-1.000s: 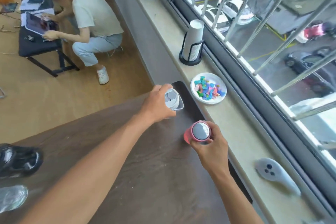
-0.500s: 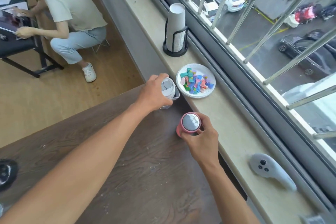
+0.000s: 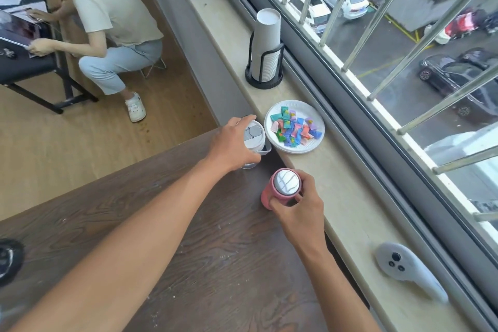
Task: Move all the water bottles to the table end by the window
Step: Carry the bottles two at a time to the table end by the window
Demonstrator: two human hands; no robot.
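A clear bottle with a white lid stands upright at the far corner of the dark wooden table, right by the windowsill. My left hand is wrapped around its side. A pink bottle with a grey-white cap stands upright a little nearer, close to the table's window edge, and my right hand grips it from the near side. The lower bodies of both bottles are largely hidden by my hands.
On the beige windowsill sit a white plate of coloured candies, a black holder of paper cups and a white controller. A dark round object lies at the table's left edge. A person crouches on the floor beyond.
The view has shifted, but both hands stay on their bottles at the window end of the table. The bottles have barely moved relative to the plate.
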